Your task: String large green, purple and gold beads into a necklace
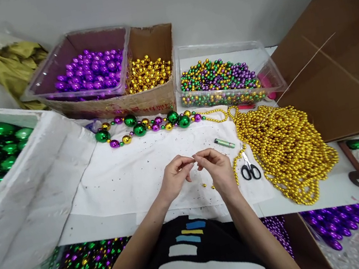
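Note:
Over the white cloth point(121, 176), my left hand point(178, 176) and my right hand point(216, 169) meet fingertip to fingertip. Each pinches with thumb and forefinger; whatever lies between them is too small to make out. Beyond the right hand is a green lighter point(224, 143). Scissors point(250, 169) with black handles lie to its right, blades slightly apart. A few loose gold beads point(204, 185) sit just below the hands. Further back stretches a strand of large green, purple and gold beads point(139, 129), running into a thin gold bead chain point(214, 117).
A heap of gold bead chains point(285, 149) covers the right side. Behind stand a tub of purple beads point(30, 94), a cardboard box with gold beads point(153, 38) and a clear tub of mixed beads point(276, 74). A white foam box point(38, 195) of green balls stands left.

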Demonstrator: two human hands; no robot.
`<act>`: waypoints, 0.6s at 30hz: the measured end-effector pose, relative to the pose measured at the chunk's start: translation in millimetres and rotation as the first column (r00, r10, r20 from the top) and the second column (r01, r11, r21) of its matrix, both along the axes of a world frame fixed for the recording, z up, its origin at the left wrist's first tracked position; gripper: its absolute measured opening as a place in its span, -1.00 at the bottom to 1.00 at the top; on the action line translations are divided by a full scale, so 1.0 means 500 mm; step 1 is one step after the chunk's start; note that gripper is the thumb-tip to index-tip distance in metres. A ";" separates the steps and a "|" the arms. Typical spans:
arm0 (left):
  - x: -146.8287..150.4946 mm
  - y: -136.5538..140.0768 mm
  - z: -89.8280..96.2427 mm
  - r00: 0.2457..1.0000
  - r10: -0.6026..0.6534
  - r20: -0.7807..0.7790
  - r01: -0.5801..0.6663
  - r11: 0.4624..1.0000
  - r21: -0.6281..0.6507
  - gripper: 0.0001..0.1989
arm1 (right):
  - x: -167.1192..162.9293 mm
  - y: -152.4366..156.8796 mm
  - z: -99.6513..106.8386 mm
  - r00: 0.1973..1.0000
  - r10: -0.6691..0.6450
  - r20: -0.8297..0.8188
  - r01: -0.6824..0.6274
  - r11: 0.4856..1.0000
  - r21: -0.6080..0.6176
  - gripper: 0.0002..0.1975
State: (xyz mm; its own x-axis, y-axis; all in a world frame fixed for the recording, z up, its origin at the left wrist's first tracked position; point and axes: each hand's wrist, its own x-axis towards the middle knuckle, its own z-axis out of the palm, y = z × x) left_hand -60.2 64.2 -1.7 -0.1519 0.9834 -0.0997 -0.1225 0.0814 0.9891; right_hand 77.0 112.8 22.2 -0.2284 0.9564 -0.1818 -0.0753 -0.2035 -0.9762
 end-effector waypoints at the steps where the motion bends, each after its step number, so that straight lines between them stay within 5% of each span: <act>1: 0.000 -0.001 0.002 0.999 -0.009 -0.038 0.009 1.000 0.015 -0.84 | 0.001 -0.001 -0.001 1.000 0.005 -0.003 -0.005 1.000 -0.001 -0.85; 7: -0.008 -0.006 0.013 0.960 -0.002 -0.282 0.037 0.992 0.118 -0.88 | -0.010 -0.003 0.002 0.996 0.007 -0.086 -0.008 1.000 -0.009 -0.89; 11: -0.029 -0.017 0.018 0.936 -0.052 -0.349 0.092 0.991 0.097 -0.87 | 0.026 0.015 0.019 0.970 -0.060 -0.235 0.030 0.991 -0.128 -0.82; 15: -0.070 -0.048 0.020 0.970 -0.152 -0.192 0.142 0.988 -0.063 -0.80 | 0.152 0.034 0.037 0.895 -0.124 -0.429 0.027 0.974 -0.225 -0.78; 18: -0.094 -0.073 0.016 0.936 -0.351 0.025 0.349 0.916 -0.196 -0.70 | 0.252 0.019 0.026 0.860 -0.207 -0.466 0.114 0.969 -0.220 -0.84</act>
